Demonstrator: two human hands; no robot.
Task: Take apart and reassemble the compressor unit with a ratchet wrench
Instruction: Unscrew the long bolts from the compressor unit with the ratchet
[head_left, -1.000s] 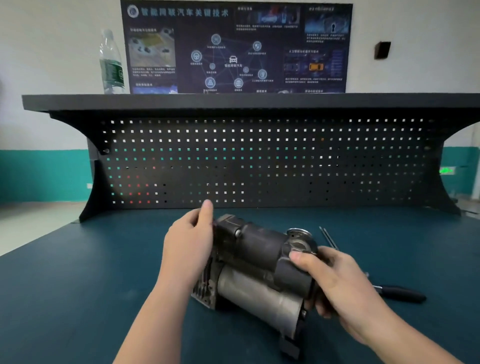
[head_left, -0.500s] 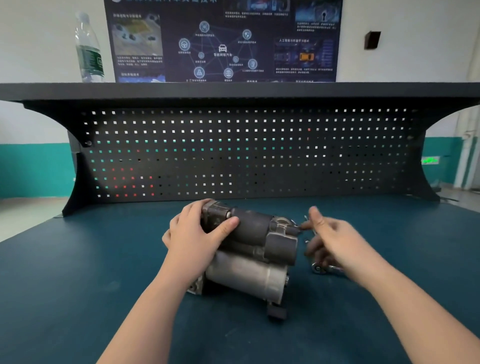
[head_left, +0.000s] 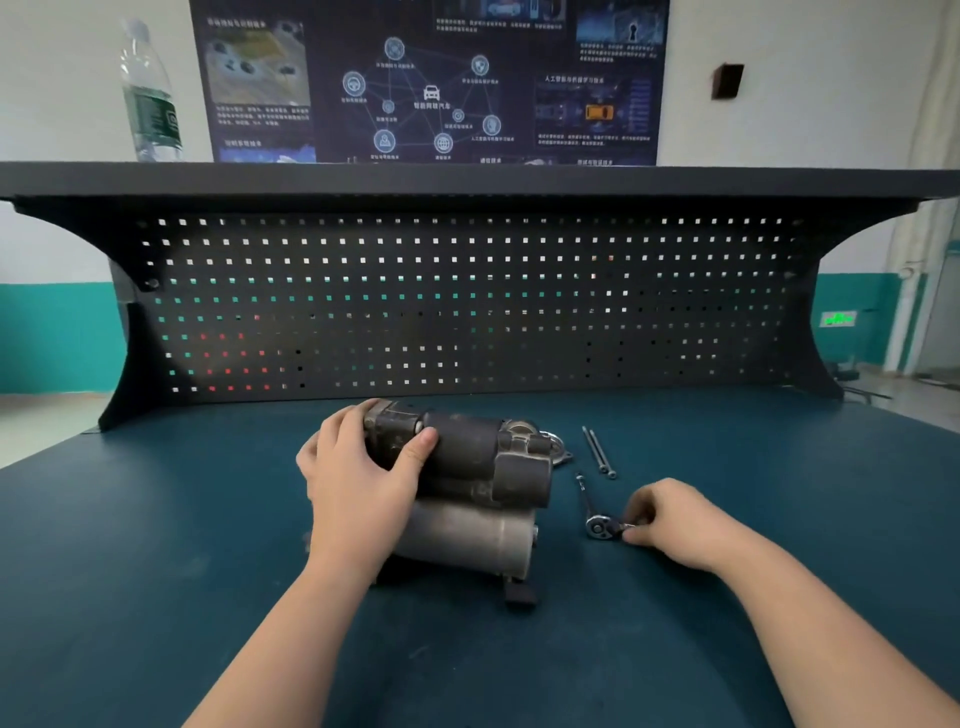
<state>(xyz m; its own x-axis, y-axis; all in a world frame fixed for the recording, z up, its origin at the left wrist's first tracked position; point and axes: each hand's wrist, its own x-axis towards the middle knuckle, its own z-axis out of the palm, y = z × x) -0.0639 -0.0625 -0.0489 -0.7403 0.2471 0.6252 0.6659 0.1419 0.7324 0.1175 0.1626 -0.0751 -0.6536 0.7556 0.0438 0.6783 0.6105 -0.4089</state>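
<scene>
1. The compressor unit (head_left: 467, 499) lies on its side on the dark blue worktop (head_left: 156, 597), near the middle, its dark upper body stacked over a pale metal cylinder.
2. The left hand (head_left: 358, 488) is clamped over the unit's left end, thumb across the dark housing, pinning it down.
3. A second ago both hands cradled the unit, tilted up off the worktop; now it is set down and only the left hand holds it.
4. The right hand (head_left: 675, 525) has let go of the unit's right end and dropped to the ratchet wrench (head_left: 597, 525), which lies just right of the unit. Its fingers are closing on the shank next to the ratchet head; the handle is hidden under the hand, so how firm the grip is I cannot tell.
5. Two long bolts (head_left: 597, 449) lie side by side beyond the wrench, apart from the unit, so some fasteners appear to be out already.
6. My reading: inspection has given way to picking up the tool, and the next step is likely working a remaining fastener at the unit's right end.
7. A water bottle (head_left: 150, 98) stands on the shelf above the pegboard (head_left: 467, 301).
</scene>
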